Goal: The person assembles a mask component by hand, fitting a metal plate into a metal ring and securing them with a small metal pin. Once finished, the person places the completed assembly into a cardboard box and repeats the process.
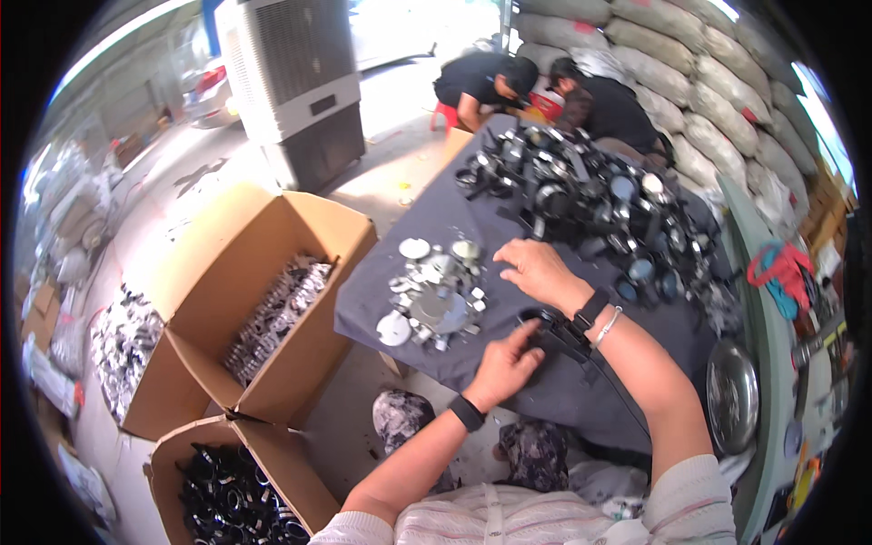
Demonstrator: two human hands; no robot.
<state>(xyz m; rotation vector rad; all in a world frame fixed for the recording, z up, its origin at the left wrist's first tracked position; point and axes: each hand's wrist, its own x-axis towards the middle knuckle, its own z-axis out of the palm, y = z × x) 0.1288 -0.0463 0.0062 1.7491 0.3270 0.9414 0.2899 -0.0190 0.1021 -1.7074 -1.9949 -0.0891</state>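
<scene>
My left hand [509, 363] is low over the near part of the cloth-covered table, its index finger stretched out and its thumb apart. The fingertip is at a dark black object [561, 334] with a thin cable running from it; I cannot tell its exact kind, nor whether they touch. My right hand [542, 274] is held above the table a little farther off, fingers bent and apart, with nothing visible in it. Left of it lies a small heap of silver and white round metal parts [440, 304]. A large pile of black and silver parts [581, 186] covers the far side.
Left of the table stand a cardboard box [313, 213] of shiny metal parts and another box [304, 481] of black rings. A metal bowl [732, 391] is at the right edge. Two people [622, 109] crouch beyond the table, near stacked sacks [690, 118] and an air cooler [300, 82].
</scene>
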